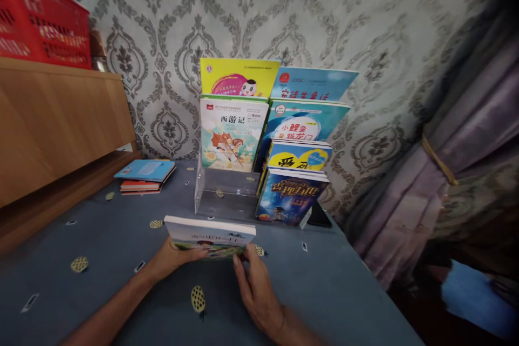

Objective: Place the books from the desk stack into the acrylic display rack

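Note:
Between my two hands a book [211, 235] with a pale cover and a green landscape picture is held tilted above the table, its white page edges facing up. My left hand [180, 251] grips its left side, thumb across the cover. At its lower right corner my right hand [253, 275] pinches the edge with thumb and fingers. Just beyond stands a clear acrylic tiered rack [198, 192]. A white-covered book [233, 135] leans at its back left, before a yellow book [239, 77]. On its right stand a dark blue book [290, 197] and several others.
A small stack of books [146, 170], blue on top, lies at the back left of the table [101, 292]. A wooden cabinet [60, 124] bearing a red basket [44, 19] borders the left. A dark phone-like object [319, 216] lies right of the rack, near a curtain [409, 194].

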